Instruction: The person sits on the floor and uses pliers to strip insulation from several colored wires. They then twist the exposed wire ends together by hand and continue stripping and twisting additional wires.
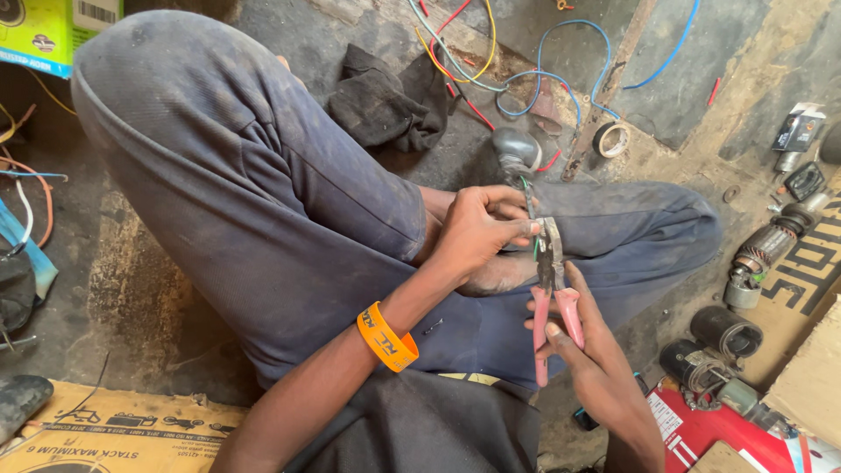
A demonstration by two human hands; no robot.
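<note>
The right hand (604, 363) covers part of the pink-handled pliers (552, 293), so the lower ends of the handles are partly out of sight. The left hand (477, 232) closes over a thin green wire (528, 200) — its lower run vanishes behind the fingers, and whether the plier tips actually bite it is too small to tell. The grey metal part (515, 149) above is half hidden by the knee. A green box (39, 31) is cut off at the top left corner, and a cardboard sheet (114, 434) by the bottom edge. Both forearms leave the picture at the bottom — the coloured wires (526, 61) run off the top.
</note>
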